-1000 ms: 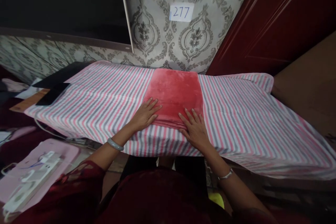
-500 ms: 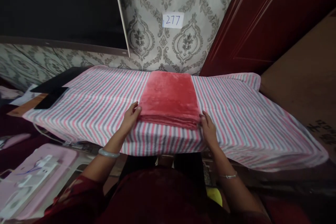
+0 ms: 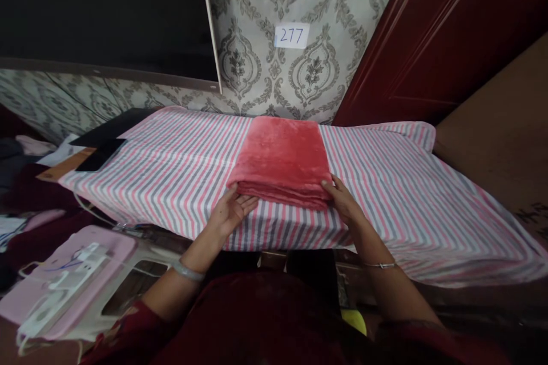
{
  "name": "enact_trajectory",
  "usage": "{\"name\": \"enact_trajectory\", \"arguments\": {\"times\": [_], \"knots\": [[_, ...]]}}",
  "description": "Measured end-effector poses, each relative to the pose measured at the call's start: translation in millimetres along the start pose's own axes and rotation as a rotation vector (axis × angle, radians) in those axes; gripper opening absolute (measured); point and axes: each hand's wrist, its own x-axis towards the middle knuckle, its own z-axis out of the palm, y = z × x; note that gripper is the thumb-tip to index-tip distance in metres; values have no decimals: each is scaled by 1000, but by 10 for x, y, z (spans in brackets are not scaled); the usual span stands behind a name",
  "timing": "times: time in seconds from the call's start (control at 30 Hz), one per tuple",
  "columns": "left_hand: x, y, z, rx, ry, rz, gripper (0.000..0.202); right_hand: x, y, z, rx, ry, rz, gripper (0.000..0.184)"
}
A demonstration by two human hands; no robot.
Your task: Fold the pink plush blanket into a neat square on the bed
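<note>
A folded red plush blanket [image 3: 285, 151] lies on a striped cloth [image 3: 184, 165], its layered folds facing me along the front edge. My left hand [image 3: 229, 211] is at the blanket's front left corner, palm turned up and fingers stretched out below the folds. Its thumb touches the corner. At the front right corner, my right hand [image 3: 345, 199] has its thumb on the blanket and its forefinger along the side; the other fingers are partly hidden. The thumb and fingers of that hand close on the corner.
A dark screen [image 3: 107, 11] hangs at the upper left above a black flat object [image 3: 101, 155] on the table's left end. Below left, a white power strip [image 3: 64, 291] rests on a pink surface [image 3: 107, 245]. A cardboard box [image 3: 496, 108] stands at the right.
My left hand has moved from the blanket's left side to below its front left corner and turned palm up. My right thumb has come onto the right corner. The view has shifted slightly.
</note>
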Motion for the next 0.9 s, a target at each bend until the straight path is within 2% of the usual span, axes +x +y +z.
{"name": "enact_trajectory", "arguments": {"times": [0.07,0.17,0.3,0.4,0.5,0.6,0.7,0.8,0.9], "knots": [[9,-143,124,-15,-19,-8,29,-10,-82,42,177,-73,112,54],[29,-351,349,-13,-75,-52,38,-22,-200,76,304,-135,195,48],[31,-549,675,-34,-145,-60,55,-62,-342,117,419,-90,266,47],[7,-564,895,-112,-73,-7,56,-154,-443,196,498,-41,236,57],[-15,-500,1046,-195,16,6,47,-295,-518,309,558,-2,197,69],[7,-446,1103,-251,42,22,34,-419,-555,405,585,24,206,81],[72,-417,1084,-239,99,19,18,-476,-563,439,599,36,235,92],[110,-340,1023,-212,153,52,17,-468,-548,404,600,-42,298,95],[57,-141,892,-189,110,131,16,-422,-501,338,617,-150,408,86]]}}
